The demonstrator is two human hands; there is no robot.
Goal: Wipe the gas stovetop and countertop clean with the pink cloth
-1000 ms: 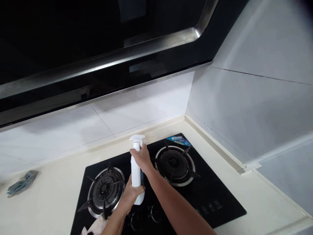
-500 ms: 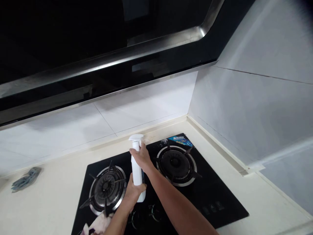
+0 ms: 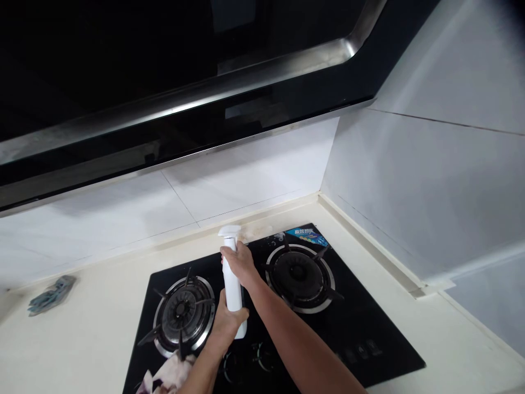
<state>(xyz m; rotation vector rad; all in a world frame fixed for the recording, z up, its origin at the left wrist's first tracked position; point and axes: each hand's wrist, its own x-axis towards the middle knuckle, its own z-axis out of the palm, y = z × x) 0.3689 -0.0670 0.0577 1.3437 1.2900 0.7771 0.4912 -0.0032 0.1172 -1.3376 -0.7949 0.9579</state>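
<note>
A white spray bottle (image 3: 233, 282) is held upright, slightly tilted, over the middle of the black gas stove (image 3: 328, 334), its trigger head toward the back wall. My left hand (image 3: 227, 320) wraps round the lower body of the bottle, thumb across the near side. Higher up, my right hand (image 3: 240, 260) grips the neck just below the white head; its fingers on the far side are partly hidden. A pale cloth (image 3: 174, 372) lies by the stove's left burner (image 3: 180, 312), beside my left forearm.
The right burner (image 3: 299, 276) is just right of my right hand. Overhead hangs a dark range hood (image 3: 246, 117) with a metal edge. A blue-grey cloth or bag (image 3: 52, 295) lies on the pale counter (image 3: 94, 323) at left. Tiled walls (image 3: 410, 180) close off the back and right.
The view has shifted a little, so the stove and counter appear slightly farther right. Both hands keep their hold on the spray bottle, which stays over the stove.
</note>
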